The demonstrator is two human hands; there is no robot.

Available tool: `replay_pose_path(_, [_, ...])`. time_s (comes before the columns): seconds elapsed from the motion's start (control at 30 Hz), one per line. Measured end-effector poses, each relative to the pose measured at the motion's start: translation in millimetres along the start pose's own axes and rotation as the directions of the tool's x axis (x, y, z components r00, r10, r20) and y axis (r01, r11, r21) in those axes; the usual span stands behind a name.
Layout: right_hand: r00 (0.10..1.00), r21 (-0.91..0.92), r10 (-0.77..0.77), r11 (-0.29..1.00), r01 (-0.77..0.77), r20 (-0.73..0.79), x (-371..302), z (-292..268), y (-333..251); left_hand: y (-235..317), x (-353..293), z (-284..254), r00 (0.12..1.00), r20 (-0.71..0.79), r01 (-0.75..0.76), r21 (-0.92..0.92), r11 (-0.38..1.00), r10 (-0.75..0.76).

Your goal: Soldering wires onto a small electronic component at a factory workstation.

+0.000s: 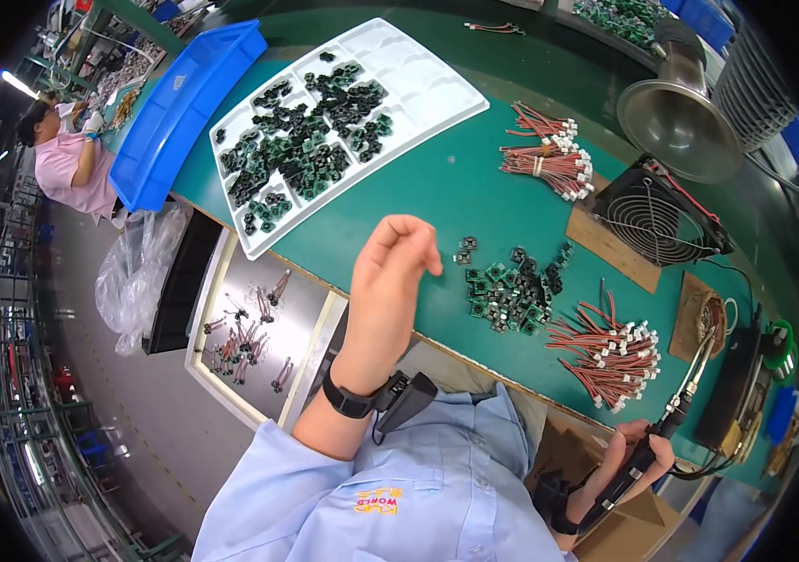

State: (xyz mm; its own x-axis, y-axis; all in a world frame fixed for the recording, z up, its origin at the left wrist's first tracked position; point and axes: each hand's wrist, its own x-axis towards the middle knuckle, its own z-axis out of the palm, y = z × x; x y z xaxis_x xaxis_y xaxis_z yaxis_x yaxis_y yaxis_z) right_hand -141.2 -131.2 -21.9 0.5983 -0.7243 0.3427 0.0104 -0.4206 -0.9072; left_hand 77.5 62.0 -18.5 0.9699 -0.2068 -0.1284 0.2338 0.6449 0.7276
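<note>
My left hand (pixel 395 258) hovers above the green bench, left of a loose pile of small green-and-black circuit boards (pixel 509 292). Its fingers are curled together, and whatever may be in them is hidden. At the lower right, my right hand (pixel 638 459) is wrapped round the black handle of a soldering iron (pixel 631 473). The iron's metal end points up toward a brown pad (pixel 699 314) at the bench's right side. Between the pile and the iron lie loose red-and-black wires with white connectors (pixel 613 356).
A white compartment tray (pixel 418 84) of boards and a blue bin (pixel 184 103) stand at the far left. Wire bundles (pixel 549 159), a fan (pixel 657 211) and a metal fume funnel (pixel 680 122) are at the right. An open drawer (pixel 301 323) holds wired parts. A co-worker (pixel 67 159) sits beyond.
</note>
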Motion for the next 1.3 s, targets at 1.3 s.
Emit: replay_pose_path(1.3, [0.943,-0.056,-0.198,0.974,0.221,0.266,5.7,17.2,4.4,-12.0,-37.2,-2.3,0.934,0.355,-0.345,0.926,0.157,-0.042])
